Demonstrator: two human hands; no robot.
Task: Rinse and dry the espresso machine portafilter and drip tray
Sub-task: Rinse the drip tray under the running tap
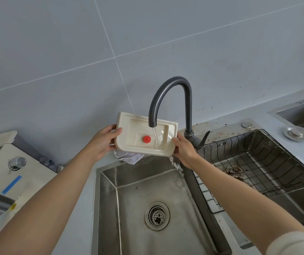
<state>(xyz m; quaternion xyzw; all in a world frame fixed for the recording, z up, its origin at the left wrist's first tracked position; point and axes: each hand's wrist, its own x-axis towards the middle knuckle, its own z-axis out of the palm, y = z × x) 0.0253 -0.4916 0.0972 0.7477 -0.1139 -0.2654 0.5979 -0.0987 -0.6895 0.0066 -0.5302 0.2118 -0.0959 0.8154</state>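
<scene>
Over steel sink [138,183], drip tray [140,132] under faucet [177,80]; left hand [101,142], right hand [184,150] in grip on opposite edges

the drip tray [144,133] is held above the back edge of the sink [138,173], tilted with its hollow side toward the camera, right under the faucet [173,92] spout. the left hand [103,142] grips its left end, the right hand [184,150] its lower right corner, where water runs off into the basin. a cloth [129,156] lies on the sink's back rim, just below the tray. the drain [157,215] sits mid-floor of the basin. right of the faucet, a wire rack [257,162] rests in a second basin. on the counter left of the sink stands the espresso machine [18,173].
</scene>
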